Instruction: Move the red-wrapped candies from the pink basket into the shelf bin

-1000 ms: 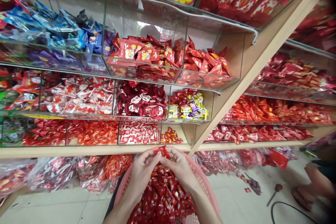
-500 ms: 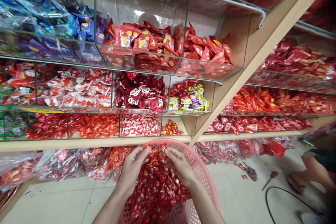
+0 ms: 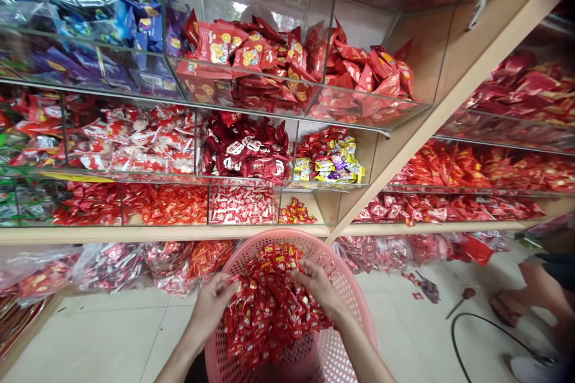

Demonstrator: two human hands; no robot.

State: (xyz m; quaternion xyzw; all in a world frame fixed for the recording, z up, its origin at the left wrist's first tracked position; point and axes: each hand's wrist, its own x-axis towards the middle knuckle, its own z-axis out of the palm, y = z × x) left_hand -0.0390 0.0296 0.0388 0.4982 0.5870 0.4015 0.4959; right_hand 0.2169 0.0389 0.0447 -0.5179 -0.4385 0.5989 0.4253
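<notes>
A pink plastic basket (image 3: 341, 287) sits low in front of me, filled with a heap of small red wrapped candies (image 3: 269, 305). My left hand (image 3: 211, 305) lies at the left side of the heap, its fingers curled onto the candies. On the right side of the heap, my right hand (image 3: 318, 286) has its fingers bent around candies. Both hands cup the pile from either side. Just beyond the basket, the lowest shelf bin holds a small pile of similar red candies (image 3: 294, 213).
Clear acrylic bins (image 3: 251, 149) on wooden shelves (image 3: 171, 233) hold red, white, blue and yellow sweets. Bagged candy (image 3: 117, 266) lies under the bottom shelf. Another person's legs and sandals (image 3: 534, 299) are at the right, beside a black cable (image 3: 476, 323) on the tiled floor.
Both hands have dropped from pinching a candy together at the basket's far rim and spread apart onto the two sides of the heap. My view has tilted down, showing more of the basket.
</notes>
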